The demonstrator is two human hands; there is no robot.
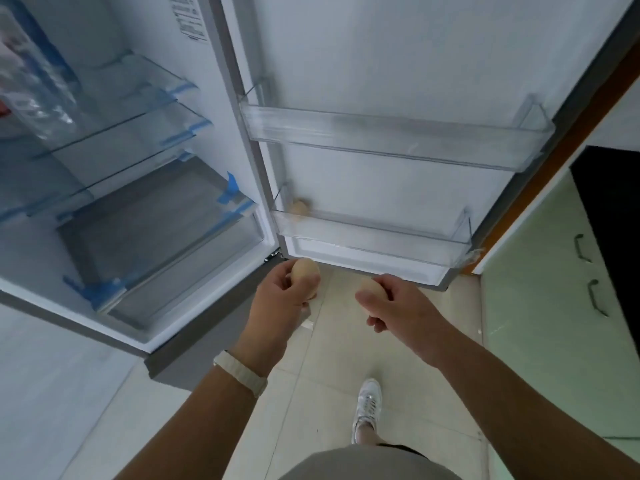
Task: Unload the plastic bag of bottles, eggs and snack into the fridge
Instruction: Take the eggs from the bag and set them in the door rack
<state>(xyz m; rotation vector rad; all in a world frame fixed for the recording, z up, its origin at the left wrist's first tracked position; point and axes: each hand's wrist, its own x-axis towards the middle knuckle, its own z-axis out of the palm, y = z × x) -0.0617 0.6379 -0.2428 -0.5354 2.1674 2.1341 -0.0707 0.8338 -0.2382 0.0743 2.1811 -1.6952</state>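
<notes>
The fridge stands open in front of me, its door swung to the right. My left hand (282, 299) grips a brown egg (306, 270) just below the door's bottom edge. To its right, my right hand (394, 306) holds a second brown egg (370, 289). Another egg (299, 207) lies at the left end of the lower door bin (381, 233). Above it, the upper door bin (398, 140) holds nothing. A clear plastic bag with bottles (31, 81) sits on a glass shelf at the far left, cut off by the frame.
Glass shelves (138, 129) and a clear drawer (166, 244) with blue tape fill the fridge body. A green cabinet with dark handles (561, 289) stands right of the door. Tiled floor and my white shoe (369, 407) are below.
</notes>
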